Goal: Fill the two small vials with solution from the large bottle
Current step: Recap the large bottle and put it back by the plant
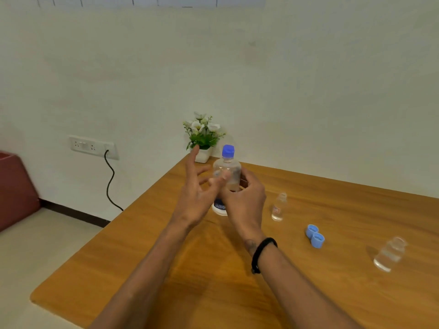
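Hands met at the centre of the frame. The right hand was wrapped around the middle of the bottle, fingers closed on its clear body, holding it upright with its base on or just above the bench; which of the two could not be told. The left hand was open, fingers spread and loose, just beside the bottle on its left and holding nothing, though a fingertip or two seemed to brush the plastic. The bottle's blue cap sat on its neck, so it looked closed.

To the right of the hands stood a small vial, uncapped, with clear liquid low in it, as far as the blur allowed. Lower right, near the frame's edge, stood the second vial, also open and apparently holding some clear liquid; how full either was could not be judged. Between them two light-blue caps lay touching each other on the wood.

Judging by this, pouring seemed either finished or not begun. What plainly remained was capping both vials. A flower pot stood behind the bottle against the wall.
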